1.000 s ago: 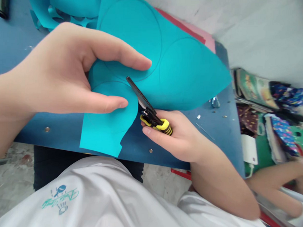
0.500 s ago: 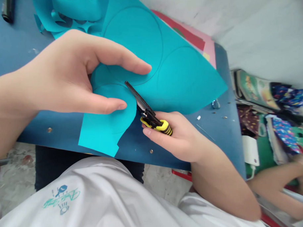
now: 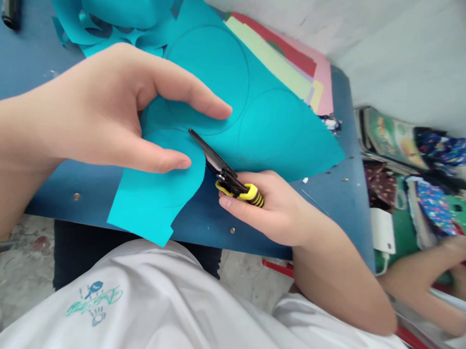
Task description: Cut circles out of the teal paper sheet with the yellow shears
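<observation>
A large teal sheet (image 3: pixel 273 130) with round pencil outlines lies over the blue table and reaches toward its front edge. My right hand (image 3: pixel 266 206) is closed round the yellow and black handles of scissors (image 3: pixel 221 174). Their dark blades rest at the curved cut in the sheet, beside one outline. Above the sheet, my left hand (image 3: pixel 124 109) has its thumb and index finger spread on either side of the blade tips. Its other fingers are hidden beneath, where the sheet curves up near the palm.
Teal offcuts with holes (image 3: pixel 120 13) lie at the back left, near a black object (image 3: pixel 11 6). Coloured papers (image 3: pixel 290 64) are by the wall. At right are a white device (image 3: pixel 383 230) and another person's arm (image 3: pixel 424 273).
The teal sheet has turned slightly, its lower strip swinging left and its back edge drawing away from the wall, which uncovers pale green paper. The scissors have shifted slightly left.
</observation>
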The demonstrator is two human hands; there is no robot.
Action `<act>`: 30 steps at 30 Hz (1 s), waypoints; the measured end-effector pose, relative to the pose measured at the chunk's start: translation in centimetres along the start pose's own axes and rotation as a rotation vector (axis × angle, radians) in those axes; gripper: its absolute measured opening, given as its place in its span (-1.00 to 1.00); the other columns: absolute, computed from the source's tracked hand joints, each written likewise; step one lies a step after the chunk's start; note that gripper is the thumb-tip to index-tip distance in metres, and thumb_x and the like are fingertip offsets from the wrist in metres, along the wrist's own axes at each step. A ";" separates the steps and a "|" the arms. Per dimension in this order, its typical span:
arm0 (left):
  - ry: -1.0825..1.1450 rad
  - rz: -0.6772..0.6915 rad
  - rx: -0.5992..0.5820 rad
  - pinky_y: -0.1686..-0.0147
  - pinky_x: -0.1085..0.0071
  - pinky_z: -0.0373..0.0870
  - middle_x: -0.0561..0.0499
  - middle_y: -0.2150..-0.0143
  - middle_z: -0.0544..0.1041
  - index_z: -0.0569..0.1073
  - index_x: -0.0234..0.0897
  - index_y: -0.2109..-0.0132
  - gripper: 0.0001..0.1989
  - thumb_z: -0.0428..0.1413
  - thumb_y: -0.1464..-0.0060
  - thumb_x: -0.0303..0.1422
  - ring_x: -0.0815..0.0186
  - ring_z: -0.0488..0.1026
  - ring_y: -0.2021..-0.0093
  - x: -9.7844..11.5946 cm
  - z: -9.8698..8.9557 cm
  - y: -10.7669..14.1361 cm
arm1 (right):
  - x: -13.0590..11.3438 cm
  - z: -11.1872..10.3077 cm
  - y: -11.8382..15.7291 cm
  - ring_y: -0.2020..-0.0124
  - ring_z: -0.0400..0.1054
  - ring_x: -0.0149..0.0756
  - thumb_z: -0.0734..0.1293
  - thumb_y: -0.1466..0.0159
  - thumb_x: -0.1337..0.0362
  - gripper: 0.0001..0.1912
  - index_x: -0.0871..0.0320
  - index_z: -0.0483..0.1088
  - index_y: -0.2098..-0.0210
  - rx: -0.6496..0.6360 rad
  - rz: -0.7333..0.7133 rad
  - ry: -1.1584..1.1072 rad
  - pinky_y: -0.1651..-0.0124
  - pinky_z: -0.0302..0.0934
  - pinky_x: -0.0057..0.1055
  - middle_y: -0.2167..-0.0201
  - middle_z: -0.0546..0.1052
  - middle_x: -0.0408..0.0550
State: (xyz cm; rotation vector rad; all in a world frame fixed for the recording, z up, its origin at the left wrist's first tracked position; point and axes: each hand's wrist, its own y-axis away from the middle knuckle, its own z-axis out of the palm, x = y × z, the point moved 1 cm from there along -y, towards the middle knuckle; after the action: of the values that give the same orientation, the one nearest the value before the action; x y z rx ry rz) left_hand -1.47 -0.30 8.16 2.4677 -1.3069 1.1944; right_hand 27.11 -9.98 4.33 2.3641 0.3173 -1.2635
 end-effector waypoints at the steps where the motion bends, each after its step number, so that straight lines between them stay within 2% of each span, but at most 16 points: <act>1: 0.013 -0.007 -0.009 0.30 0.38 0.61 0.13 0.01 0.79 0.68 -0.07 -0.40 -0.42 0.38 -0.31 -0.07 0.31 0.58 0.25 -0.1 0.1 0.0 | 0.0 0.0 0.0 0.58 0.19 -0.34 0.49 -0.36 0.04 -0.58 0.02 0.28 0.48 -0.004 0.006 0.001 0.49 -0.03 -0.34 0.61 0.32 -0.22; 4: 0.138 -0.051 0.021 0.03 0.27 0.77 0.01 -0.25 0.73 0.55 -0.13 -0.54 -0.25 0.41 -0.25 -0.15 0.12 0.71 -0.10 -0.2 0.6 0.0 | 0.3 0.0 0.1 0.58 0.19 -0.34 0.48 -0.36 0.01 -0.61 0.03 0.33 0.45 -0.001 0.035 -0.006 0.49 -0.02 -0.33 0.61 0.33 -0.22; 6: 0.186 -0.076 0.123 0.07 0.35 0.74 -0.02 -0.30 0.65 0.51 -0.18 -0.55 -0.20 0.43 -0.22 -0.19 0.14 0.69 -0.14 0.0 1.1 -0.1 | 0.6 -0.1 0.1 0.54 0.24 -0.32 0.46 -0.37 0.00 -0.64 0.05 0.37 0.42 0.041 0.041 0.006 0.46 0.04 -0.31 0.57 0.39 -0.19; 8: 0.161 -0.079 0.225 0.22 0.49 0.62 -0.01 -0.19 0.62 0.55 -0.24 -0.50 -0.24 0.45 -0.22 -0.17 0.30 0.65 0.01 0.2 1.5 -0.2 | 0.8 -0.3 0.1 0.47 0.32 -0.27 0.43 -0.39 0.02 -0.66 0.06 0.38 0.40 0.110 0.031 0.034 0.40 0.10 -0.28 0.52 0.46 -0.13; 9: 0.135 -0.075 0.253 0.29 0.56 0.52 0.02 -0.07 0.62 0.59 -0.27 -0.45 -0.29 0.45 -0.23 -0.16 0.42 0.58 0.13 0.3 1.7 -0.2 | 0.9 -0.3 0.1 0.44 0.36 -0.25 0.42 -0.40 0.02 -0.66 0.07 0.38 0.39 0.139 0.026 0.044 0.37 0.11 -0.26 0.50 0.49 -0.11; 11: 0.119 -0.066 0.254 0.39 0.64 0.30 0.11 0.18 0.55 0.68 -0.31 -0.35 -0.42 0.43 -0.27 -0.19 0.59 0.38 0.32 0.5 1.9 -0.2 | 1.0 -0.4 0.1 0.41 0.38 -0.23 0.42 -0.41 0.03 -0.67 0.07 0.37 0.37 0.162 0.025 0.050 0.33 0.12 -0.25 0.47 0.52 -0.09; 13: 0.139 -0.061 0.228 0.39 0.60 0.26 0.11 0.25 0.55 0.72 -0.33 -0.29 -0.51 0.39 -0.29 -0.25 0.58 0.34 0.34 0.6 1.9 -0.1 | 1.0 -0.4 0.0 0.40 0.38 -0.23 0.41 -0.42 0.03 -0.67 0.06 0.37 0.37 0.152 0.030 0.053 0.32 0.11 -0.24 0.46 0.52 -0.09; 16: 0.164 -0.078 0.209 0.16 0.40 0.58 0.00 0.01 0.72 0.71 -0.36 -0.30 -0.50 0.35 -0.28 -0.29 0.30 0.62 0.06 0.7 2.0 -0.1 | 0.8 -0.3 -0.1 0.41 0.37 -0.23 0.40 -0.42 0.03 -0.65 0.06 0.35 0.40 0.125 0.030 0.067 0.32 0.09 -0.23 0.46 0.52 -0.09; 19: 0.152 -0.072 0.202 -0.15 0.19 0.70 -0.02 -0.07 0.76 0.73 -0.37 -0.25 -0.53 0.34 -0.27 -0.26 0.10 0.70 -0.13 0.6 2.1 -0.3 | 0.7 -0.2 -0.1 0.41 0.35 -0.24 0.41 -0.41 0.02 -0.64 0.06 0.37 0.41 0.102 0.038 0.068 0.33 0.09 -0.23 0.48 0.51 -0.10; 22: 0.120 -0.044 0.175 -0.23 0.10 0.72 0.01 -0.06 0.77 0.74 -0.32 -0.23 -0.54 0.34 -0.27 -0.22 0.07 0.73 -0.14 0.3 2.1 -0.4 | 0.6 -0.2 -0.1 0.42 0.33 -0.25 0.42 -0.40 0.01 -0.65 0.07 0.40 0.40 0.081 0.054 0.039 0.35 0.11 -0.25 0.48 0.50 -0.11; 25: 0.091 -0.019 0.165 -0.34 0.07 0.68 0.04 -0.09 0.76 0.73 -0.23 -0.30 -0.51 0.37 -0.28 -0.21 0.13 0.73 -0.12 0.0 2.0 -0.2 | 0.5 -0.2 -0.1 0.43 0.30 -0.27 0.44 -0.40 0.00 -0.65 0.08 0.42 0.39 0.061 0.059 0.021 0.37 0.12 -0.27 0.50 0.49 -0.13; 27: 0.081 -0.006 0.157 -0.42 0.13 0.63 0.07 -0.10 0.75 0.71 -0.18 -0.33 -0.49 0.39 -0.29 -0.21 0.18 0.71 -0.15 0.0 2.0 0.0 | 0.4 -0.2 -0.2 0.43 0.31 -0.28 0.46 -0.39 0.01 -0.66 0.08 0.43 0.38 0.056 0.057 0.015 0.36 0.13 -0.29 0.49 0.50 -0.13; 30: 0.072 0.014 0.145 -0.40 0.25 0.62 0.09 -0.12 0.76 0.70 -0.18 -0.33 -0.49 0.39 -0.30 -0.18 0.18 0.70 -0.22 0.0 2.0 0.1 | 0.4 -0.2 -0.2 0.42 0.31 -0.28 0.48 -0.39 0.03 -0.67 0.09 0.44 0.37 0.053 0.060 0.003 0.35 0.15 -0.30 0.49 0.50 -0.13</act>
State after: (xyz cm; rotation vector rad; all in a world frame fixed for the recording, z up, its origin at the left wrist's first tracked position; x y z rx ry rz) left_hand -0.36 -1.24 6.80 2.4892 -1.2626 1.4150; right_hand 27.38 -9.74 4.02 2.4016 0.2145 -1.2556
